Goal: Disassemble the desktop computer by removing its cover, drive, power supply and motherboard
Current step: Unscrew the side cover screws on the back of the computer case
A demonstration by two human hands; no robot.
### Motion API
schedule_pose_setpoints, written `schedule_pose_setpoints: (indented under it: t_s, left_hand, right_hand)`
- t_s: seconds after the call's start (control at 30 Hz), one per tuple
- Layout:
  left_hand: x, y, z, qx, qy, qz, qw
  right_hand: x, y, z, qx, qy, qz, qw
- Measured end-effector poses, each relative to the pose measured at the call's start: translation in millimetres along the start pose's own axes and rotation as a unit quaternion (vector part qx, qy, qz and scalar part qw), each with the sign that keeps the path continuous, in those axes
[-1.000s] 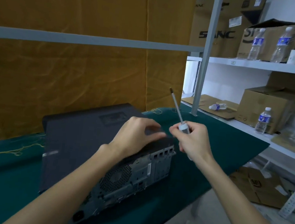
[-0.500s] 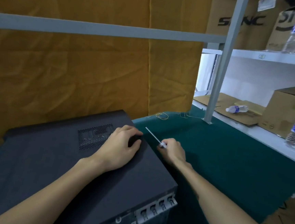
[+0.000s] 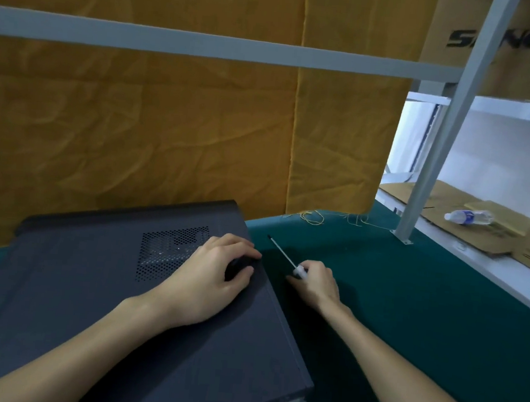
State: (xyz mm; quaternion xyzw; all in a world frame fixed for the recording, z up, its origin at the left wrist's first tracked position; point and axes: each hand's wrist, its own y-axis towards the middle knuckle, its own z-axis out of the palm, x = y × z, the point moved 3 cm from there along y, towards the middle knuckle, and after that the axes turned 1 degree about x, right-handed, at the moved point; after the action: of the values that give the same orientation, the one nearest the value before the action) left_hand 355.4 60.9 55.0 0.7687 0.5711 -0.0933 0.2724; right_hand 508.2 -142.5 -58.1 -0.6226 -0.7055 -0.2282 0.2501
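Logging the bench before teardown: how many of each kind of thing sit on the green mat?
Desktop computer: 1
Screwdriver: 1
Total: 2

Storeroom workbench — metal shelving, cardboard boxes.
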Motion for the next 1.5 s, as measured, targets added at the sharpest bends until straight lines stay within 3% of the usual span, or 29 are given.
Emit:
schedule_pose_setpoints:
  t_s: [0.13, 0.33, 0.57, 0.63, 0.73, 0.8, 0.87, 0.97, 1.03, 1.1, 1.27, 1.5]
  left_hand:
    - [-2, -1, 0, -0.001, 0.004, -0.004, 1.0]
    - [-3, -2, 0, 0.0, 0.009, -0.001, 1.0]
    - [-5, -4, 0, 0.013, 0.021, -0.003, 1.0]
    - [-5, -9, -3, 0.027, 0.021, -0.009, 0.999]
    - [-6, -25, -14, 0.056, 0.028, -0.036, 0.997]
    - [-8, -45, -24, 0.061, 0.04, -0.057, 0.996]
    - [-12, -73, -35, 0.045, 0.05, -0.064, 0.996]
    - [-12, -125, -51, 0.016, 0.066, -0.074, 0.995]
    - [-6, -159, -62, 0.016, 0.08, -0.083, 0.993]
    - [-2, -188, -70, 0.035, 0.085, -0.088, 0.992]
    - [-4, -216, -58, 0.027, 0.234, -0.048, 0.971]
    - [-9, -223, -52, -0.062, 0.251, -0.019, 0.966]
  right_hand:
    - [-7, 3, -16, -0.012, 0.029, -0.002, 1.0]
    - [-9, -3, -24, -0.001, -0.132, 0.023, 0.991]
    - [0, -16, -21, 0.024, -0.184, 0.031, 0.982]
    - [10, -26, -33, -0.02, -0.144, -0.002, 0.989]
    - [57, -64, -60, -0.088, 0.087, -0.129, 0.984]
    - [99, -105, -71, -0.05, 0.146, -0.237, 0.959]
    - [136, -154, -68, 0.05, 0.08, -0.338, 0.936]
    - [151, -214, -40, 0.179, -0.117, -0.394, 0.894]
    - [147, -238, -21, 0.148, -0.245, -0.429, 0.857]
    - [146, -250, -13, 0.091, -0.302, -0.444, 0.839]
    - [142, -252, -8, 0.061, -0.332, -0.426, 0.839]
    - [143, -270, -9, -0.013, -0.319, -0.405, 0.857]
